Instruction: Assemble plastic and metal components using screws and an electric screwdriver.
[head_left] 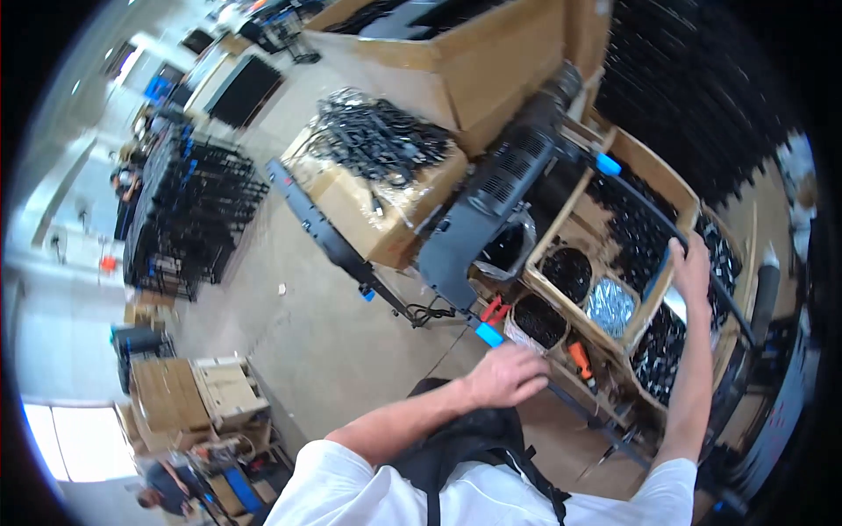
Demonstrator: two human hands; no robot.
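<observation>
A large dark frame lies before me, with a grey vented body at its far end. Two black tubes run back from it toward me. One is the near black tube, with a blue fitting on it. My left hand curls over this tube just behind the fitting. Farther right, my right hand is closed round the far black tube, which also has a blue fitting. Palms and some fingertips are hidden. Below the tubes sits a divided cardboard tray of small black parts.
An orange-handled tool and a red-handled tool lie by the tray. Bagged black cables cover a carton ahead, with a large cardboard box behind. Stacked black frames stand left. A person is at lower left.
</observation>
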